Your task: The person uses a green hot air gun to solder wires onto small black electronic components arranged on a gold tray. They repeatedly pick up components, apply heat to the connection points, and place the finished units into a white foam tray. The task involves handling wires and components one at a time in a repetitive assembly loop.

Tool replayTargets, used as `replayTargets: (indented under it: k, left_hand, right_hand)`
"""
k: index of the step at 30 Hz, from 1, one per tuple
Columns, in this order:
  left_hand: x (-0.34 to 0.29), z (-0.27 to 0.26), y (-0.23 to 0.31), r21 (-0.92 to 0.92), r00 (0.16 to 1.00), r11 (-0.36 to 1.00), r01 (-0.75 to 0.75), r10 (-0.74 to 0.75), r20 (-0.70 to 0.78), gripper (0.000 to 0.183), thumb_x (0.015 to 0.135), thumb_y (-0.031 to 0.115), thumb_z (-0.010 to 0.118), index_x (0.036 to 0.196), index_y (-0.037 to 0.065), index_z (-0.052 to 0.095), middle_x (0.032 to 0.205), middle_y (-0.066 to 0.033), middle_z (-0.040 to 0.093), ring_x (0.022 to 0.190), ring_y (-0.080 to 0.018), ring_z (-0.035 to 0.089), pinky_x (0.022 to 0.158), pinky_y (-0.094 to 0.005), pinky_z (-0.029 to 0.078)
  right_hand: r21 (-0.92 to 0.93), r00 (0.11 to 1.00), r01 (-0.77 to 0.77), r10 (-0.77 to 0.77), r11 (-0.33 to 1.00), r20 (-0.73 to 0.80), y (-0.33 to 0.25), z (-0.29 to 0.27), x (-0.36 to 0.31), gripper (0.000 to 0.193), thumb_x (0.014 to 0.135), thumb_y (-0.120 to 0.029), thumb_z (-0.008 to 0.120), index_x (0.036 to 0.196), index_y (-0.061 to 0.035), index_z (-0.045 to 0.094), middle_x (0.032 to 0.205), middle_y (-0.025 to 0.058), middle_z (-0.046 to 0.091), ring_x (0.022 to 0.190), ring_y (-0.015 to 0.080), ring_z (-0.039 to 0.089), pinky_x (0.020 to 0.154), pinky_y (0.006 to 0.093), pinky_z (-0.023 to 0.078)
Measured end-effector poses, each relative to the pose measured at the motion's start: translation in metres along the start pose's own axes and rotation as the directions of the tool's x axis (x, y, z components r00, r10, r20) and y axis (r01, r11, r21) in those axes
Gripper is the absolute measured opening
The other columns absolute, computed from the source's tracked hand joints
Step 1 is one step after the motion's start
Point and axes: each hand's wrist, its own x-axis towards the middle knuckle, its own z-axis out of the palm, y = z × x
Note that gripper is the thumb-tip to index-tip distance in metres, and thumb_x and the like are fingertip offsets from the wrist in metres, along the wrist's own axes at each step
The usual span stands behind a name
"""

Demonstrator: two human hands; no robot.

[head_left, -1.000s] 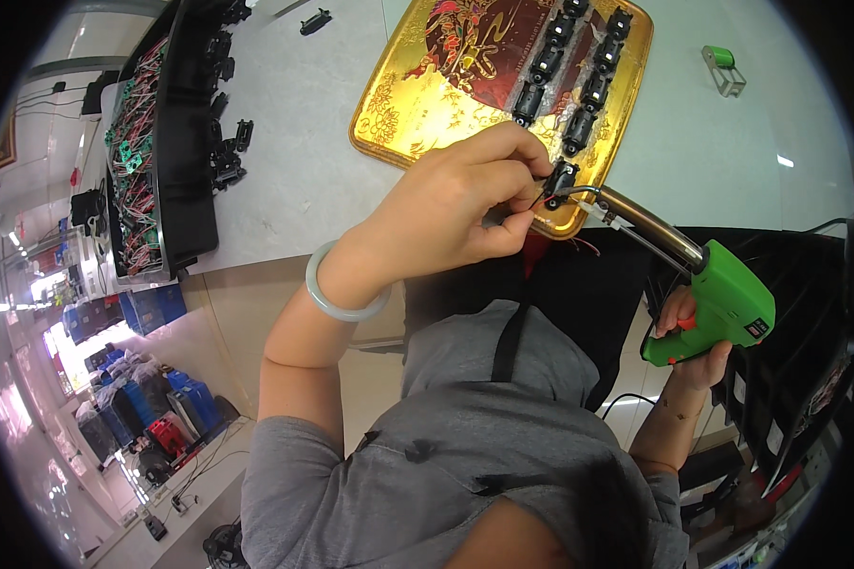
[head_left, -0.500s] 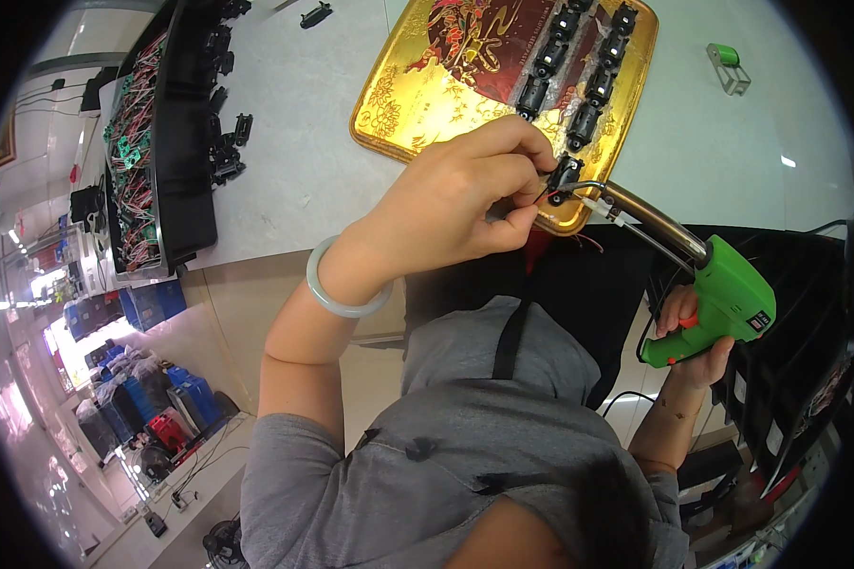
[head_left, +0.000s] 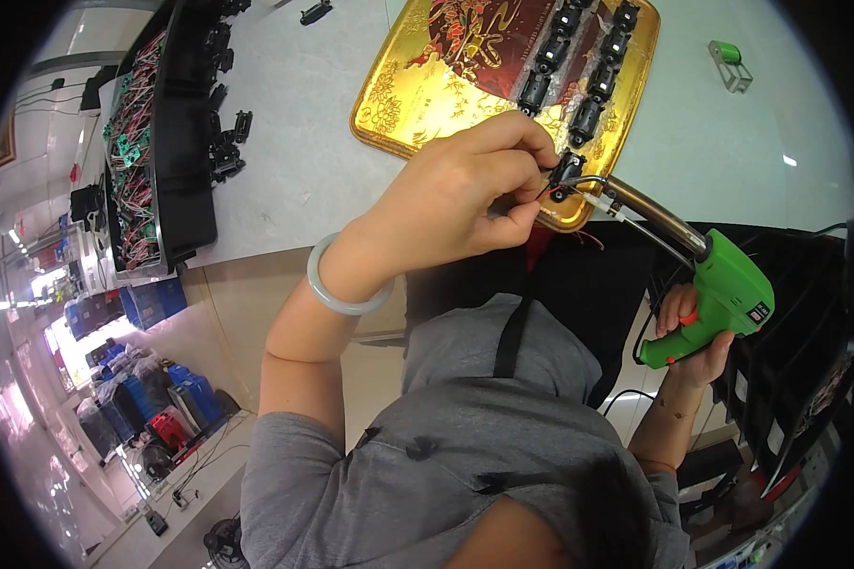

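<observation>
My left hand (head_left: 479, 185) pinches a thin red wire (head_left: 549, 192) at its fingertips, close beside a small black plastic housing (head_left: 567, 171). That housing lies at the near end of a gold tray (head_left: 381, 119), which carries two rows of similar black housings (head_left: 586, 119). Wrapped around the handle of a green soldering gun (head_left: 731, 284), my right hand (head_left: 704, 366) has its fingers by the orange-red trigger. The gun's bent tip (head_left: 593, 179) reaches the housing next to the wire; whether it touches is too small to tell.
A black bin (head_left: 188, 180) of green circuit boards and wires stands on the table's left, with loose black housings (head_left: 226, 156) beside it. At the far right lies a green roll in a metal bracket (head_left: 731, 66). Dark bins (head_left: 807, 322) stand beyond the gun.
The soldering gun has shifted very slightly, its body a little lower and to the left. My left hand keeps its pinch almost in the same place.
</observation>
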Motion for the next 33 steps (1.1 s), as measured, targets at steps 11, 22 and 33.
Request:
replayTargets:
  k: [11, 22, 33]
  left_hand:
    - [0.000, -0.001, 0.001, 0.015, 1.000, 1.000, -0.004, 0.004, 0.007, 0.014, 0.059, -0.002, 0.061, 0.071, 0.001, 0.055, 0.089, -0.0090, 0.055, 0.079, -0.0207, 0.055, 0.069, -0.0264, 0.044]
    - [0.001, 0.001, 0.001, 0.021, 1.000, 1.000, -0.001, 0.002, -0.016, 0.012, 0.059, -0.003, 0.061, 0.069, 0.001, 0.055, 0.088, -0.0087, 0.056, 0.079, -0.0201, 0.056, 0.068, -0.0260, 0.045]
    - [0.000, 0.001, 0.002, 0.050, 1.000, 0.999, -0.004, 0.005, -0.018, 0.013, 0.056, -0.003, 0.060, 0.068, 0.000, 0.054, 0.086, -0.0100, 0.055, 0.078, -0.0232, 0.056, 0.066, -0.0285, 0.046]
  right_hand:
    - [-0.044, 0.999, 0.035, -0.035, 0.998, 0.006, 0.001, 0.004, -0.004, 0.057, 0.078, -0.057, 0.036, 0.076, 0.0005, 0.039, 0.062, 0.0076, 0.038, 0.053, 0.0124, 0.037, 0.043, 0.0202, 0.033]
    - [-0.046, 0.996, 0.067, -0.069, 0.997, -0.057, 0.012, 0.007, -0.010, 0.056, 0.077, -0.058, 0.037, 0.073, -0.0021, 0.039, 0.062, 0.0069, 0.038, 0.053, 0.0120, 0.036, 0.043, 0.0202, 0.032]
    - [0.147, 0.983, 0.163, -0.149, 0.976, -0.103, 0.010, -0.002, -0.004, 0.074, 0.074, -0.065, 0.036, 0.099, 0.0038, 0.045, 0.086, 0.0180, 0.050, 0.069, 0.0184, 0.050, 0.054, 0.0235, 0.043]
